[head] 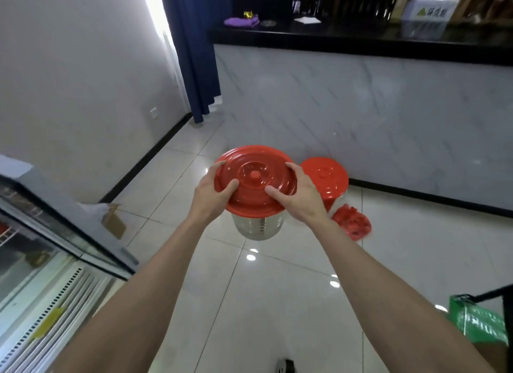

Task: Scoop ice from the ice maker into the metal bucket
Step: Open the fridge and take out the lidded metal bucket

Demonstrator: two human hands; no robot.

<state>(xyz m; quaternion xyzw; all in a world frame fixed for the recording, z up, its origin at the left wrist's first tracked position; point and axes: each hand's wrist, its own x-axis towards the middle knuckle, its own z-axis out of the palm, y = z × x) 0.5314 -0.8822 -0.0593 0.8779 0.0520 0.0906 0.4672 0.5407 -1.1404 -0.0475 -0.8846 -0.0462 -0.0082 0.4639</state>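
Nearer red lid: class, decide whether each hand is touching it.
Touching. The head view shows the left hand and right hand gripping opposite edges of the red lid, thumbs pressed on top.

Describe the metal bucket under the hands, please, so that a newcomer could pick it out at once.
Start at the marble-look counter front; two red-lidded containers show in front of it. The metal bucket is the nearer, left one. Its sides are shiny steel, and the left hand and right hand grip its red lid, unlike the untouched container behind.
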